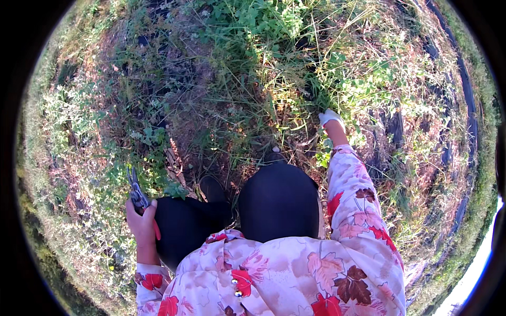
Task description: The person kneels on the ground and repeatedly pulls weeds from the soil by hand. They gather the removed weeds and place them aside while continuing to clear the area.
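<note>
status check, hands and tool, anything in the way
Left hand holding pruning shears. Right hand at green weeds, grip unclear. Weeds thick just beyond it.

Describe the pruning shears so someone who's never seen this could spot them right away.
Find the two dark-trousered knees, low in the picture. Just left of them, the left hand grips the pruning shears, tips toward the picture's top. Their grey metal and red handle set them apart from the leafy plants around.

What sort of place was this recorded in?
Outdoors, likely an overgrown field or garden plot: green plants grow thickly in sunlight, a dark strip runs along the right, and the left hand holds pruning shears.
</note>
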Available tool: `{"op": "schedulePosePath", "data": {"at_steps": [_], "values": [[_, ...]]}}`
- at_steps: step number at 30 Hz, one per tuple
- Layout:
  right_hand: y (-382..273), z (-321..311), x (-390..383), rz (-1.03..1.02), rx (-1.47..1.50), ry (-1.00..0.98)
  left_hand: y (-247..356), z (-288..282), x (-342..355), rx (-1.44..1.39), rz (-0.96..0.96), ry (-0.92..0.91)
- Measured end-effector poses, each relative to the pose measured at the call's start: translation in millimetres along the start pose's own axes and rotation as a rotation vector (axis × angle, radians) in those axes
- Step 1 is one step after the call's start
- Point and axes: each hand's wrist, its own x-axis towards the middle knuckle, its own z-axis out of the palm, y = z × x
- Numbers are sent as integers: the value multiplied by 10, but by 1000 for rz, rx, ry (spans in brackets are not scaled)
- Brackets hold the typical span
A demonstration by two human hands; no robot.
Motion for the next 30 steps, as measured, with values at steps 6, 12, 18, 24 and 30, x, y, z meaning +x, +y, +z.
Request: {"op": "schedulePosePath", "data": {"at_steps": [6, 12, 18, 24, 30], "values": [[23, -26, -84, -10, 54, 16, -67, 24, 53, 46, 14, -6], [-437, 577, -1062, -486, -75, -343, 82, 102, 89, 52, -35, -15], [-309, 77, -895, -327, 314, 93, 216, 182, 95, 88, 5, -7], [-315, -681, -385, -86, 17, 252, 148, 115, 99, 83, -10, 0], [-493, -474, -247, -192, -104, 66, 124, 109, 112, 42, -15, -22]]}}
